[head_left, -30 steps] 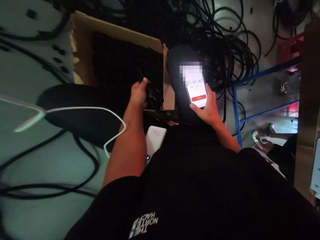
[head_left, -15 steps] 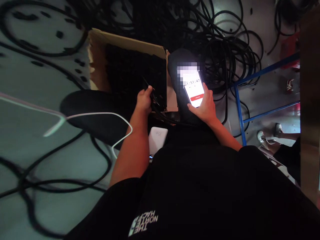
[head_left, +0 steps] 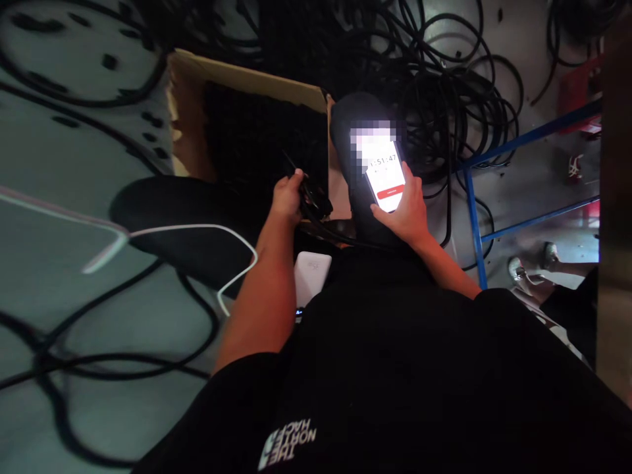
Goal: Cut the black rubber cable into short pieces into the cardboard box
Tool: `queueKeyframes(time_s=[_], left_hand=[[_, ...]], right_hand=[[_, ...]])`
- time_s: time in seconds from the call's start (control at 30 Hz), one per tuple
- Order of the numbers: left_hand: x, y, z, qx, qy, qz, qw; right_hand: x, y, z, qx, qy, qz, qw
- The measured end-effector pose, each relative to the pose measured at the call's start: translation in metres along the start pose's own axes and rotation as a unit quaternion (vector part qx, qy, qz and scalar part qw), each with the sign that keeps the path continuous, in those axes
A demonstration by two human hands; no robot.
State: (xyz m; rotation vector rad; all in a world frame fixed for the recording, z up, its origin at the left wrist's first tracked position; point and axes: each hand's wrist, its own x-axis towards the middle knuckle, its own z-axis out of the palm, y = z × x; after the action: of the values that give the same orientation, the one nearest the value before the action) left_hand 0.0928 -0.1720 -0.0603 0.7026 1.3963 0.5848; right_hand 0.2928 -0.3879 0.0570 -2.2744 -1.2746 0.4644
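My right hand [head_left: 407, 207] is wrapped round a lit smartphone [head_left: 386, 174], held over my right knee. Its screen shows large timer digits and a red bar; the upper part is pixelated. At the front edge of an open cardboard box [head_left: 340, 191], my left hand [head_left: 288, 197] is closed on a black cable [head_left: 323, 230], which curves away to the right below the box. A thin dark tip sticks up past the left fingers, too dim to name. Dark pieces fill the box, hard to tell apart. A white power bank [head_left: 313, 273] lies by my left forearm.
Tangled black cables [head_left: 459, 99] lie behind and right of the box. A white cord [head_left: 197, 227] crosses my left leg. Small black pieces [head_left: 109, 62] dot the floor at left. A blue metal frame [head_left: 474, 224] stands at right, with another person's shoes [head_left: 517, 271] beyond.
The view has shifted slightly. Both hands keep their grips and nearly their places, and the phone stays over the knee.
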Motion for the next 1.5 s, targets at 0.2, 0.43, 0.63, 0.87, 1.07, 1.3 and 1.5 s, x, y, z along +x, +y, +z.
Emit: queueKeyframes(time_s=[0.2,0.43,0.63,0.87,1.07,1.3,1.5], left_hand=[[0.001,0.0,0.007,-0.011,0.005,0.007,1.0],[0.012,-0.007,0.003,-0.004,-0.021,0.029,0.999],[0.017,-0.011,0.002,0.026,-0.05,0.061,0.997],[0.017,-0.012,0.005,0.004,-0.036,0.06,0.998],[0.028,-0.019,0.001,-0.016,-0.055,0.058,0.997],[0.031,-0.022,0.001,-0.021,-0.049,0.061,0.997],[0.024,-0.018,0.002,-0.002,-0.042,0.061,0.997]], right_hand=[[-0.002,-0.002,-0.003,-0.047,-0.008,0.008,0.999],[-0.003,-0.006,-0.005,-0.024,0.023,0.003,0.999],[-0.001,0.001,-0.003,-0.033,0.026,-0.016,0.999],[-0.001,0.001,-0.004,-0.041,0.029,-0.018,0.999],[0.0,-0.006,-0.01,-0.039,0.029,-0.021,0.999],[0.001,-0.004,-0.01,-0.029,0.026,-0.013,0.999],[0.002,-0.007,-0.01,-0.042,0.02,0.001,0.999]])
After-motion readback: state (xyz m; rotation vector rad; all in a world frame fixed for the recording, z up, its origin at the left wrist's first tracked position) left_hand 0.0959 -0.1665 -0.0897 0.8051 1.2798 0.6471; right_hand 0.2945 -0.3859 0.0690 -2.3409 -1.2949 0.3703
